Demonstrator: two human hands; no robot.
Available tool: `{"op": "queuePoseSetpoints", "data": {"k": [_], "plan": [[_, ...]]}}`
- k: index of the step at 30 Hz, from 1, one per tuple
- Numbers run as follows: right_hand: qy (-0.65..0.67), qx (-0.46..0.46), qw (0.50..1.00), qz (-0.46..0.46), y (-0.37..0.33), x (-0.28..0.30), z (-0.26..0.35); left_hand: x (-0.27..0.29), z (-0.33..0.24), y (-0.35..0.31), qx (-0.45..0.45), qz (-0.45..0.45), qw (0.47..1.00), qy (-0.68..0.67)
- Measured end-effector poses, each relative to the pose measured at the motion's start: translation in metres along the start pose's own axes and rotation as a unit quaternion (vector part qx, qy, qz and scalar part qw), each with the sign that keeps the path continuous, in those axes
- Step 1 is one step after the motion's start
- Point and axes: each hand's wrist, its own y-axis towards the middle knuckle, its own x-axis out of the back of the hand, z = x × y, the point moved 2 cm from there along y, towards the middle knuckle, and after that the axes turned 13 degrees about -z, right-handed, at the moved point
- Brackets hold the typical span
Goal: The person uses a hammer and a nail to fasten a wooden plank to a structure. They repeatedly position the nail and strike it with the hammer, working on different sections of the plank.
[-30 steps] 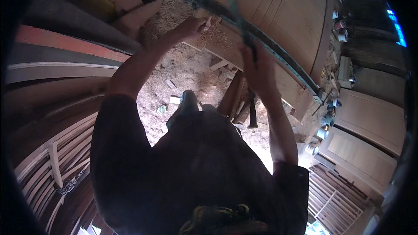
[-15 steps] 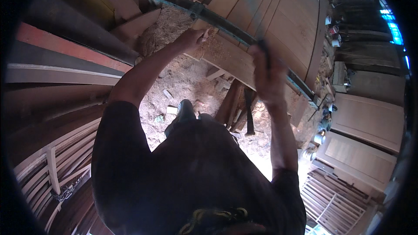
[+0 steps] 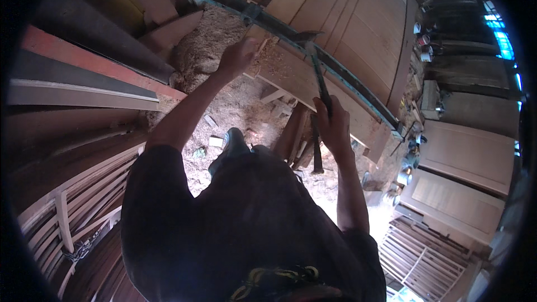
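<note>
My right hand point(image 3: 334, 126) is wrapped round the handle of a hammer point(image 3: 318, 70), its dark head raised near the steel bar. At the left corner of the bench my left hand point(image 3: 238, 56) is closed, fingers curled round a small pale strip of wood point(image 3: 262, 45), mostly hidden by the hand. Under both lies a wooden board point(image 3: 291, 75) strewn with shavings. A long greenish steel bar clamp point(image 3: 341, 74) runs across the work, against a large panel of joined planks point(image 3: 363, 28).
A dark-handled tool point(image 3: 318, 154) hangs below the bench edge. Sawdust and offcuts cover the floor point(image 3: 210, 95). Stacked boards point(image 3: 84, 61) lean at the left. Panelled doors point(image 3: 464, 196) and a slatted frame point(image 3: 422, 257) stand at the right.
The hammer has come down and left from a blurred swing, and my right hand is lower. My left hand has drawn back slightly left.
</note>
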Motion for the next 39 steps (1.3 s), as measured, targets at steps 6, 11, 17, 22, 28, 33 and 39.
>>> {"op": "queuePoseSetpoints", "data": {"k": [6,11,17,22,28,33,39], "plan": [[0.081,-0.014,0.995,-0.063,-0.018,-0.016,0.018,-0.035,0.044,-0.081,0.588,-0.156,0.736,-0.297],[-0.013,0.010,0.997,-0.071,0.000,-0.066,0.016,-0.068,0.031,-0.069,0.542,-0.111,0.519,-0.652],[-0.037,0.063,0.997,-0.011,0.027,-0.058,0.020,-0.072,0.031,-0.060,0.524,-0.097,0.516,-0.671],[0.403,0.047,0.913,-0.036,0.032,-0.003,0.025,-0.065,0.033,-0.067,0.510,-0.104,0.516,-0.680],[-0.125,0.083,0.988,-0.048,0.007,-0.077,-0.011,-0.071,0.023,-0.073,0.514,-0.088,0.519,-0.677],[0.074,0.245,0.951,-0.174,0.037,0.003,0.077,-0.055,0.006,-0.060,0.490,-0.078,0.555,-0.668],[0.303,0.225,0.893,-0.245,0.018,-0.011,0.068,-0.061,0.021,-0.066,0.553,-0.086,0.522,-0.644]]}}
